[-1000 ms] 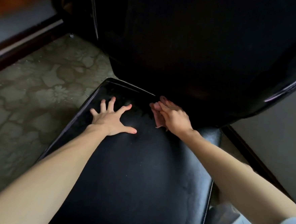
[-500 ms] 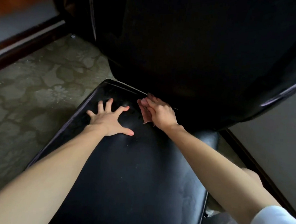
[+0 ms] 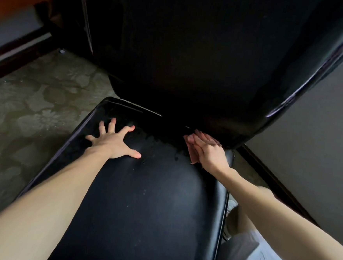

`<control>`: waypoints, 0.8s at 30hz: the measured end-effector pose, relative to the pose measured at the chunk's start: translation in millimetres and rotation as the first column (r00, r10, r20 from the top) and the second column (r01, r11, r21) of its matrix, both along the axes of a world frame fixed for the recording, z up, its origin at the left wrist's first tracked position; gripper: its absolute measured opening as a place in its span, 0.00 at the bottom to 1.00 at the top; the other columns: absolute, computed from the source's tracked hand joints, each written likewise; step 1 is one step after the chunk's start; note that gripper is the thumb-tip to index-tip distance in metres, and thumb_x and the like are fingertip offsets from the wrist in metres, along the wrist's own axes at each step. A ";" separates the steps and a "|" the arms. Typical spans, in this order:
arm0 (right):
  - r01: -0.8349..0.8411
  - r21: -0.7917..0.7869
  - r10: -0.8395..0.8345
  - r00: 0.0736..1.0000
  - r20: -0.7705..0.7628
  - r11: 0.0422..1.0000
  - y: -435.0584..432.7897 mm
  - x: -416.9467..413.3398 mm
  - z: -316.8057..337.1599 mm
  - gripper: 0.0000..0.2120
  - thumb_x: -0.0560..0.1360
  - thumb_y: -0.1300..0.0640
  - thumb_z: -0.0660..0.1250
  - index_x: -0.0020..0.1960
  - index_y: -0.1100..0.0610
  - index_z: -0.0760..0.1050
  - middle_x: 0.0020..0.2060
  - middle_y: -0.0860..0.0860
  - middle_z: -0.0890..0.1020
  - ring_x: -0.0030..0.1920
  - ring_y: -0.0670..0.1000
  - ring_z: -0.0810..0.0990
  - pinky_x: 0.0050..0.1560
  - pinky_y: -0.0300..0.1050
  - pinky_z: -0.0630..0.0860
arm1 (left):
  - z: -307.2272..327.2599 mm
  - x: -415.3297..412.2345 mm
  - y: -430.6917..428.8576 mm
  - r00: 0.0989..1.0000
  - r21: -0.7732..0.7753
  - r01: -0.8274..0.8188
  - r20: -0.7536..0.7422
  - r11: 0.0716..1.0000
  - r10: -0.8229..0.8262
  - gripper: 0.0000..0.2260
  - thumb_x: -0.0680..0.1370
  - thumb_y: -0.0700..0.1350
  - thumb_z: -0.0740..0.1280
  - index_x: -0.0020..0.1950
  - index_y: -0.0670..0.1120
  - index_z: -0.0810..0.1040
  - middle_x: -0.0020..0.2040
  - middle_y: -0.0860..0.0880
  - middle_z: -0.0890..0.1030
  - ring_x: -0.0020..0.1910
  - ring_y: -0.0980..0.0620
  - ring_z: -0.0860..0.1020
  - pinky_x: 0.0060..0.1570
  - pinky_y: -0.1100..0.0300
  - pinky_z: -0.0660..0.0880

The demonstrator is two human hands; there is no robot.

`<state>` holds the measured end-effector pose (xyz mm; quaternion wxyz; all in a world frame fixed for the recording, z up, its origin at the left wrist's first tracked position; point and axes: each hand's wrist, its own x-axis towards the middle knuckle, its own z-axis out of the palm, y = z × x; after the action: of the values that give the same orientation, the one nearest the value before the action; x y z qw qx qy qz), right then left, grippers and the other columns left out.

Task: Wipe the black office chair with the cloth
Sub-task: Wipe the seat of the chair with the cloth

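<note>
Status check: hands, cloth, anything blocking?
Left hand flat on chair seat. Right hand on cloth at seat's rear, by backrest; grip hidden. Nothing in the way.

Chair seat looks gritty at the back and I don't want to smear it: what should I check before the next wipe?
1. The cloth is in the right hand: ok.
2. The cloth meets the seat by the backrest: ok.
3. The left hand lies flat, bracing the seat: ok.
4. The specks between the hands are cleared: not ok.
5. The cloth's underside is clean: cannot tell.
</note>
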<state>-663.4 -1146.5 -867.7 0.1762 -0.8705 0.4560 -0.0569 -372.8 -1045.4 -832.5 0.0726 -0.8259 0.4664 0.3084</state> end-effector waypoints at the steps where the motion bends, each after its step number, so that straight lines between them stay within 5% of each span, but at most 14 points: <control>1: -0.024 -0.005 0.024 1.000 0.016 1.000 -0.8 14.8 0.2 0.28 0.79 0.46 0.48 0.68 0.58 0.75 0.68 0.58 0.75 0.70 0.58 0.72 0.71 0.51 0.64 | 0.2 -0.2 -0.8 1.000 0.004 -0.002 0.001 1.000 0.002 0.47 0.64 0.68 0.75 0.77 0.69 0.52 0.81 0.49 0.36 0.78 0.40 0.33 0.69 0.25 0.47; 9: -0.188 0.062 0.184 0.981 0.062 0.980 -9.8 134.0 5.8 0.21 0.84 0.52 0.53 0.77 0.53 0.63 0.78 0.52 0.60 0.78 0.51 0.54 0.78 0.48 0.50 | 1.0 -0.5 0.5 1.000 0.015 -0.016 0.015 1.000 0.016 0.48 0.63 0.69 0.74 0.76 0.69 0.51 0.81 0.49 0.37 0.78 0.39 0.34 0.68 0.25 0.49; 17: -0.119 0.024 0.115 0.986 0.121 0.993 0.6 33.6 -0.4 0.27 0.80 0.44 0.49 0.70 0.55 0.73 0.73 0.55 0.69 0.74 0.57 0.66 0.75 0.47 0.57 | -1.5 0.9 3.4 0.999 -0.001 0.021 0.030 1.000 -0.021 0.47 0.64 0.71 0.73 0.77 0.69 0.50 0.81 0.49 0.38 0.79 0.39 0.35 0.68 0.26 0.50; 20: -0.108 0.020 0.105 0.987 0.122 0.994 3.1 39.0 2.4 0.30 0.79 0.43 0.46 0.70 0.56 0.73 0.73 0.55 0.69 0.75 0.55 0.64 0.73 0.42 0.52 | -1.8 -0.6 2.8 0.999 -0.016 0.037 0.037 0.999 -0.037 0.48 0.63 0.72 0.72 0.77 0.69 0.51 0.81 0.49 0.38 0.79 0.39 0.36 0.68 0.26 0.50; 24: -0.185 0.041 0.180 0.978 0.108 0.982 -12.1 99.8 -3.6 0.19 0.83 0.53 0.55 0.72 0.56 0.71 0.74 0.56 0.67 0.76 0.56 0.63 0.76 0.45 0.54 | -6.9 2.1 4.0 0.998 -0.019 0.040 0.049 0.999 -0.039 0.48 0.62 0.73 0.72 0.76 0.70 0.50 0.81 0.49 0.39 0.79 0.39 0.36 0.68 0.26 0.49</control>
<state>-563.5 -1158.5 -871.4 0.2261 -0.8998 0.3658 -0.0740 -370.7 -1041.4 -839.4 0.0815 -0.8245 0.4838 0.2820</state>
